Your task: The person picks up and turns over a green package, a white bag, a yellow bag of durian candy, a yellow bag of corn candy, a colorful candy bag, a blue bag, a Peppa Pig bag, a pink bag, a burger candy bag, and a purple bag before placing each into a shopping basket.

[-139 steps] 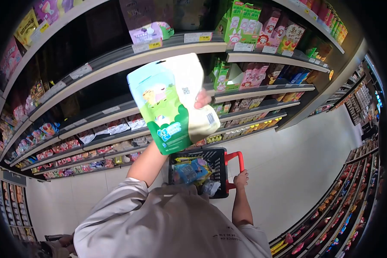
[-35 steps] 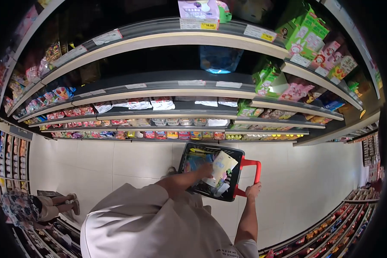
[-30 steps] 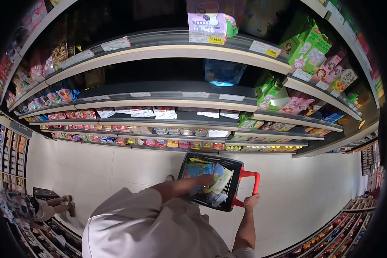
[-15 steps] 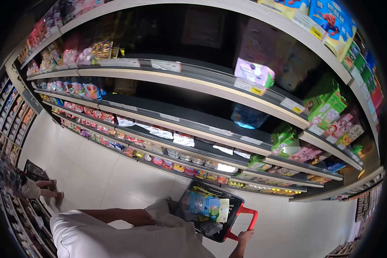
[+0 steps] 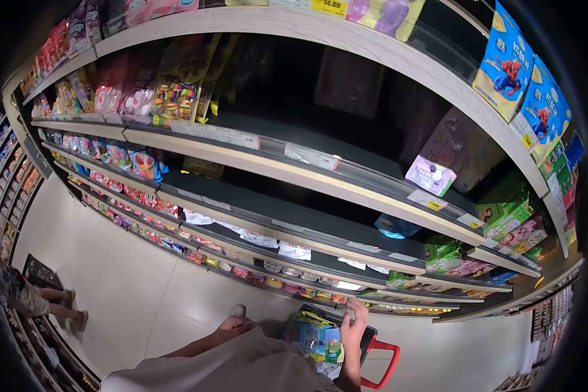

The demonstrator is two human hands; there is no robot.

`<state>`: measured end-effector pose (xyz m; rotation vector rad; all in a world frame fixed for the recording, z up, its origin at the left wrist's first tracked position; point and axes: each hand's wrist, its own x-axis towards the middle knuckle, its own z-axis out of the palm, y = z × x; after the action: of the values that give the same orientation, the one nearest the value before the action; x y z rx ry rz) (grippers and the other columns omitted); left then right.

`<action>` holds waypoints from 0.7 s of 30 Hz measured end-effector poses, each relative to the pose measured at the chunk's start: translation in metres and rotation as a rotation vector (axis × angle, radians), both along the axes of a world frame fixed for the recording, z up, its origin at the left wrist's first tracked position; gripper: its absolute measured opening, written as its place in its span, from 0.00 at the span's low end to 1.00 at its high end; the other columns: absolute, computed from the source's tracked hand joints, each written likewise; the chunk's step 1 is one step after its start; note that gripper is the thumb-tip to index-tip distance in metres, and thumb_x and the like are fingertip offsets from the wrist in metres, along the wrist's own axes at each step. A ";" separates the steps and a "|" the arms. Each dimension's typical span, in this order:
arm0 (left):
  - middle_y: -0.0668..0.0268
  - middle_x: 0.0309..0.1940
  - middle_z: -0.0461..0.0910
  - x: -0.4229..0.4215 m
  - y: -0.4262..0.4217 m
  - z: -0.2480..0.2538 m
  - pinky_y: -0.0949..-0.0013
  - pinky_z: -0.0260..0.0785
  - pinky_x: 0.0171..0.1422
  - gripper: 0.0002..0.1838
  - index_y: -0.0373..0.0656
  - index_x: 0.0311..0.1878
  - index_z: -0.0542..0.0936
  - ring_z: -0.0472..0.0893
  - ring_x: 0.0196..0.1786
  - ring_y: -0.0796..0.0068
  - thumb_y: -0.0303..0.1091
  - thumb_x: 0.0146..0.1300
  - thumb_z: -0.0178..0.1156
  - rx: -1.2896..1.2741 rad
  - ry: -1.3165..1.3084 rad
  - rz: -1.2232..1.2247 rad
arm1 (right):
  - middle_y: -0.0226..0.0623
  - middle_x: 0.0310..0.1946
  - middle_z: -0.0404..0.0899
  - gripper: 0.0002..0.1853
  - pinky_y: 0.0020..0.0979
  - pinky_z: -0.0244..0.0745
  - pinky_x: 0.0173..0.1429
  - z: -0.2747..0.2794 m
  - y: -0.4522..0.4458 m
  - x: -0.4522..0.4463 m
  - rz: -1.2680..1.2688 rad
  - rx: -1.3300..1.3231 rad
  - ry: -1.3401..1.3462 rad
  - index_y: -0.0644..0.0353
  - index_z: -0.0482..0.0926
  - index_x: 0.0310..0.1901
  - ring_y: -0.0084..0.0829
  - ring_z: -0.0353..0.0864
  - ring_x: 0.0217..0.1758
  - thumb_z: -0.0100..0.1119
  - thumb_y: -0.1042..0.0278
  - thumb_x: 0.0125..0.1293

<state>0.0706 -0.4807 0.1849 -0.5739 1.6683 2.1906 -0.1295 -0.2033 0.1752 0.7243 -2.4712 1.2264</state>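
My right hand [image 5: 354, 323] is raised over the near edge of a black shopping basket [image 5: 370, 336], fingers apart and holding nothing. The basket's red handle [image 5: 396, 359] sticks out to the right, apart from the hand. Blue and yellow packaged goods [image 5: 312, 336] lie inside the basket, partly covered by my right forearm. My left hand [image 5: 230, 326] is low in front of my light-coloured shirt, and its fingers are too small and hidden to make out. Ahead, a purple-and-white pack [image 5: 431, 175] stands at a shelf's front edge.
Long curved shelves [image 5: 268, 157] with price labels run across in front of me. Blue snack bags [image 5: 508, 72] hang at upper right; green boxes [image 5: 506, 215] stand below. At left, another person [image 5: 36, 300] is beside a dark basket [image 5: 40, 271] on the pale tiled floor [image 5: 137, 274].
My right hand has let go of the red handle and risen forward over the basket. My left hand has come into clearer view, and the shelves appear nearer.
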 end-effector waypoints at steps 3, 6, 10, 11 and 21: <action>0.68 0.24 0.78 -0.024 -0.047 0.014 0.75 0.67 0.35 0.19 0.35 0.32 0.81 0.73 0.30 0.86 0.43 0.66 0.54 -0.089 -0.036 0.034 | 0.45 0.37 0.78 0.10 0.37 0.71 0.49 0.128 -0.087 -0.038 0.139 -0.108 0.357 0.69 0.75 0.35 0.43 0.77 0.42 0.51 0.88 0.50; 0.68 0.24 0.79 -0.042 -0.076 0.001 0.74 0.68 0.35 0.19 0.35 0.33 0.81 0.75 0.30 0.84 0.43 0.66 0.54 -0.078 -0.005 -0.062 | 0.47 0.31 0.77 0.12 0.33 0.72 0.44 0.238 -0.146 -0.064 0.323 -0.202 0.652 0.71 0.74 0.34 0.41 0.77 0.36 0.44 0.91 0.49; 0.66 0.31 0.80 -0.053 -0.124 0.004 0.72 0.67 0.41 0.17 0.35 0.42 0.79 0.76 0.35 0.81 0.41 0.68 0.51 -0.099 0.269 -0.491 | 0.47 0.34 0.79 0.07 0.29 0.73 0.40 0.327 -0.222 -0.124 0.228 0.011 0.447 0.67 0.77 0.38 0.36 0.80 0.36 0.54 0.77 0.57; 0.66 0.34 0.80 -0.055 -0.140 0.021 0.71 0.67 0.43 0.18 0.35 0.45 0.79 0.75 0.37 0.80 0.42 0.68 0.50 -0.076 0.345 -0.752 | 0.53 0.40 0.78 0.16 0.34 0.74 0.43 0.346 -0.235 -0.141 0.077 0.239 0.123 0.66 0.75 0.46 0.44 0.80 0.40 0.55 0.66 0.59; 0.60 0.34 0.76 -0.039 -0.203 -0.004 0.66 0.65 0.50 0.09 0.39 0.40 0.76 0.75 0.42 0.67 0.34 0.63 0.52 -0.080 0.413 -0.598 | 0.46 0.45 0.75 0.21 0.38 0.69 0.54 0.304 -0.265 -0.346 0.059 -0.030 0.721 0.60 0.73 0.49 0.40 0.73 0.48 0.64 0.62 0.55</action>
<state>0.0313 -0.6841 0.1810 0.3591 1.8185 1.8702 -0.4758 -0.4684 0.4797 1.0178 -1.8406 0.8141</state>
